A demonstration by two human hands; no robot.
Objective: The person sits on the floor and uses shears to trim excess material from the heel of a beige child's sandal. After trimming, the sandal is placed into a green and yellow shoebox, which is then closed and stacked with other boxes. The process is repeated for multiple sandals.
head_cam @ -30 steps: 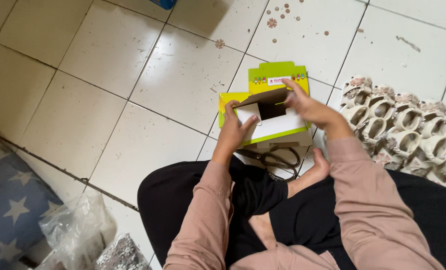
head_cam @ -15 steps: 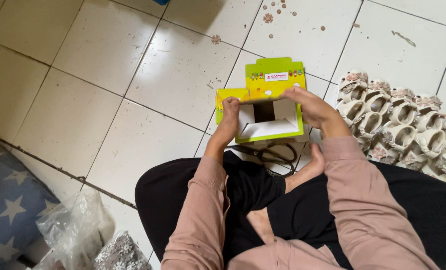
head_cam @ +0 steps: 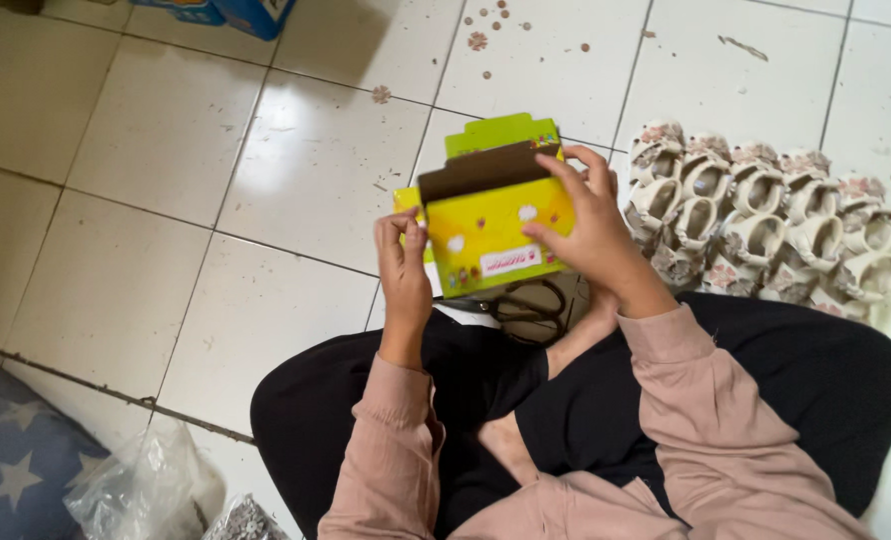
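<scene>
I hold a small yellow and green cardboard box (head_cam: pixel 491 215) in front of me over the white tiled floor. My left hand (head_cam: pixel 404 265) grips its left side with the fingers bent around the edge. On the box's right side, my right hand (head_cam: pixel 588 225) has its fingers spread over the yellow front panel and the brown inner flap at the top. The green lid stands up behind the flap. I sit cross-legged in black trousers and pink sleeves.
Several small white patterned sandals (head_cam: pixel 766 215) lie in rows on the floor to my right. Black scissors (head_cam: pixel 526 305) rest by my foot under the box. Clear plastic bags (head_cam: pixel 141 490) and a blue starred cushion (head_cam: pixel 11 465) sit at lower left. Blue boxes (head_cam: pixel 231 12) stand at the top edge.
The box was turned over: its open white inside faced up before, and the yellow front panel faces me now. Both hands rose slightly with it.
</scene>
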